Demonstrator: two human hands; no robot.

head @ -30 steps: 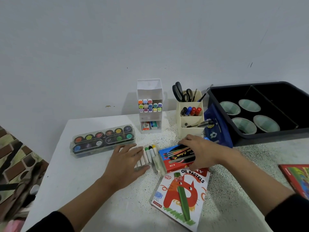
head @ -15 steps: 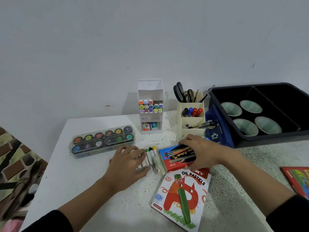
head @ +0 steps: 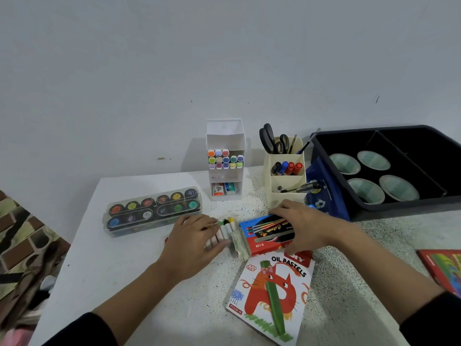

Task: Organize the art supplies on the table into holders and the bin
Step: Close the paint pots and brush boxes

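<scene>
Red-and-blue box (head: pixel 267 234) gripped by right hand (head: pixel 308 224); left hand (head: pixel 190 242) curls round white-wrapped pastels (head: pixel 226 230).

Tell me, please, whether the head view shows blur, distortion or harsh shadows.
Head view: wide-angle distortion skews the bin; light is soft, shadows faint beside the marker holder; the left hand looks slightly blurred; the oil pastels box print reads sharp.

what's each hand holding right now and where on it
Right hand grips the red and blue box from above, by its right end. Left hand curls its fingers over the lower ends of the loose crayons.
</scene>
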